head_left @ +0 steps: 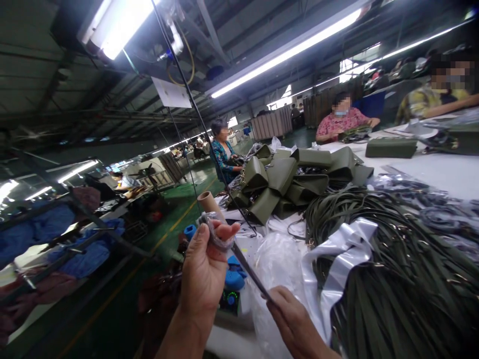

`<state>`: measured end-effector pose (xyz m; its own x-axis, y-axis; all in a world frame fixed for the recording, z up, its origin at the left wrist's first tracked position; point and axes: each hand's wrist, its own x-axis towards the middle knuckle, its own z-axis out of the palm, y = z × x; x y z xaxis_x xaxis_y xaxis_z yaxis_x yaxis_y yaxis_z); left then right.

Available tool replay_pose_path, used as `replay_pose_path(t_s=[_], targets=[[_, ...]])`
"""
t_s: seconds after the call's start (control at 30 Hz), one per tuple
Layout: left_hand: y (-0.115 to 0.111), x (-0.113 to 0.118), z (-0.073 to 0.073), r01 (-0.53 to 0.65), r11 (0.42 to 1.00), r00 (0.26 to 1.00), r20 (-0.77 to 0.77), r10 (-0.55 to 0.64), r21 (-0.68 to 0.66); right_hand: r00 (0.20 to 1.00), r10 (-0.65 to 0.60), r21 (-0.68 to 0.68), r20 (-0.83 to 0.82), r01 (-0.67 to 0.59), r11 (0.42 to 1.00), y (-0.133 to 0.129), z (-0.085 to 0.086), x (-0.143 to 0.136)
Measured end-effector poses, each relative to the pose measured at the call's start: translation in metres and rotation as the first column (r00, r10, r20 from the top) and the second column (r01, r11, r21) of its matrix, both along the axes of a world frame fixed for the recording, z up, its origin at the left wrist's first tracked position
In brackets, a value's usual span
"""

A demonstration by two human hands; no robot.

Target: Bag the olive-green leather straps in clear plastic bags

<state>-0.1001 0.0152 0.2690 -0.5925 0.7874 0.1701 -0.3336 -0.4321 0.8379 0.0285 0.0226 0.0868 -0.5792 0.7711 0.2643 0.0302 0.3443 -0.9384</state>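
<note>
My left hand (204,267) is raised in the middle, its fingers curled round a bundled end of a dark strap (250,268) with clear plastic film (215,228) about it. From there the strap runs taut down to the right. My right hand (291,314) is closed on its lower end, fingers partly hidden from view. To the right lies a large pile of dark green straps (381,299) with metal clips. A shiny white ribbon-like strip (346,242) is draped over the pile.
Olive green bags (277,174) are heaped on the white table (449,167). A cardboard tube (210,203) stands behind my left hand. Below are a blue device (234,279) and a clear plastic bag (279,269). Co-workers (342,117) sit across the table. Thin cords hang overhead.
</note>
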Motion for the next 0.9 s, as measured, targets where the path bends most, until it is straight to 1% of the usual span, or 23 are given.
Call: replay_pose_path(t_s=[0.03, 0.07, 0.1, 0.13, 0.17, 0.2, 0.23, 0.3, 0.33, 0.37, 0.4, 0.43, 0.47, 0.5, 0.53, 0.6, 0.67, 0.73, 0.77, 0.8, 0.83, 0.87, 0.9], targets=[[0.001, -0.002, -0.006, -0.024, 1.0, 0.989, -0.146, 0.025, 0.011, 0.999, 0.044, -0.047, 0.024, -0.043, 0.998, 0.0, 0.004, 0.007], [0.002, -0.005, -0.013, -0.059, 0.998, 0.932, -0.358, 0.059, 0.011, 0.994, 0.102, -0.14, 0.037, -0.096, 0.985, -0.001, 0.011, 0.015], [0.003, -0.009, -0.022, -0.099, 0.995, 0.807, -0.585, 0.082, 0.004, 0.983, 0.179, -0.254, 0.033, -0.165, 0.953, -0.003, 0.021, 0.024], [0.005, -0.012, -0.033, -0.137, 0.991, 0.633, -0.769, 0.086, -0.002, 0.966, 0.259, -0.365, 0.009, -0.238, 0.9, -0.006, 0.033, 0.033], [0.006, -0.015, -0.044, -0.161, 0.987, 0.454, -0.888, 0.072, -0.003, 0.948, 0.315, -0.469, -0.036, -0.295, 0.833, -0.008, 0.048, 0.043], [0.007, -0.018, -0.055, -0.161, 0.987, 0.312, -0.949, 0.045, -0.006, 0.931, 0.354, -0.54, -0.086, -0.342, 0.769, -0.008, 0.064, 0.053], [0.006, -0.018, -0.067, -0.139, 0.99, 0.229, -0.973, 0.017, -0.016, 0.925, 0.354, -0.6, -0.141, -0.364, 0.712, -0.007, 0.08, 0.062], [0.001, -0.012, -0.087, -0.082, 0.996, 0.188, -0.982, -0.014, -0.03, 0.914, 0.314, -0.699, -0.257, -0.4, 0.593, 0.004, 0.111, 0.077], [-0.005, -0.006, -0.094, -0.055, 0.998, 0.173, -0.985, -0.025, -0.035, 0.911, 0.29, -0.721, -0.293, -0.41, 0.559, 0.015, 0.123, 0.083], [-0.012, 0.001, -0.099, -0.033, 0.999, 0.175, -0.984, -0.032, -0.038, 0.91, 0.282, -0.712, -0.303, -0.413, 0.568, 0.028, 0.133, 0.088], [-0.021, 0.01, -0.101, -0.022, 0.999, 0.199, -0.979, -0.037, -0.042, 0.915, 0.297, -0.672, -0.273, -0.403, 0.622, 0.044, 0.14, 0.091], [-0.03, 0.019, -0.101, -0.014, 0.998, 0.252, -0.966, -0.062, -0.068, 0.926, 0.316, -0.595, -0.205, -0.374, 0.712, 0.062, 0.144, 0.092], [-0.039, 0.028, -0.097, -0.013, 0.992, 0.349, -0.93, -0.113, -0.125, 0.934, 0.342, -0.479, -0.107, -0.349, 0.805, 0.079, 0.144, 0.092], [-0.047, 0.036, -0.091, 0.002, 0.976, 0.469, -0.862, -0.193, -0.217, 0.928, 0.372, -0.364, -0.018, -0.353, 0.862, 0.094, 0.142, 0.089], [-0.053, 0.042, -0.083, 0.048, 0.944, 0.576, -0.763, -0.293, -0.326, 0.914, 0.404, -0.272, 0.034, -0.381, 0.884, 0.107, 0.136, 0.084], [-0.056, 0.047, -0.061, 0.17, 0.86, 0.738, -0.516, -0.435, -0.482, 0.867, 0.499, -0.217, 0.018, -0.483, 0.848, 0.116, 0.119, 0.065], [-0.051, 0.045, -0.038, 0.28, 0.813, 0.858, -0.246, -0.451, -0.51, 0.815, 0.576, -0.254, -0.061, -0.571, 0.781, 0.103, 0.097, 0.038], [-0.043, 0.038, -0.018, 0.336, 0.826, 0.925, -0.006, -0.38, -0.453, 0.772, 0.628, -0.314, -0.098, -0.622, 0.717, 0.073, 0.074, 0.012], [-0.039, 0.033, -0.009, 0.342, 0.842, 0.936, 0.072, -0.344, -0.418, 0.757, 0.64, -0.357, -0.129, -0.638, 0.682, 0.055, 0.063, 0.001], [-0.038, 0.028, -0.002, 0.33, 0.86, 0.943, 0.098, -0.317, -0.389, 0.76, 0.614, -0.432, -0.213, -0.637, 0.639, 0.039, 0.053, -0.006], [-0.037, 0.023, 0.003, 0.313, 0.875, 0.949, 0.101, -0.297, -0.37, 0.783, 0.566, -0.463, -0.26, -0.615, 0.638, 0.026, 0.045, -0.01], [-0.039, 0.019, 0.008, 0.296, 0.887, 0.955, 0.102, -0.278, -0.355, 0.817, 0.497, -0.486, -0.291, -0.574, 0.659, 0.017, 0.037, -0.011], [-0.041, 0.015, 0.013, 0.28, 0.897, 0.96, 0.11, -0.258, -0.342, 0.858, 0.419, -0.485, -0.297, -0.514, 0.708, 0.011, 0.031, -0.009]])
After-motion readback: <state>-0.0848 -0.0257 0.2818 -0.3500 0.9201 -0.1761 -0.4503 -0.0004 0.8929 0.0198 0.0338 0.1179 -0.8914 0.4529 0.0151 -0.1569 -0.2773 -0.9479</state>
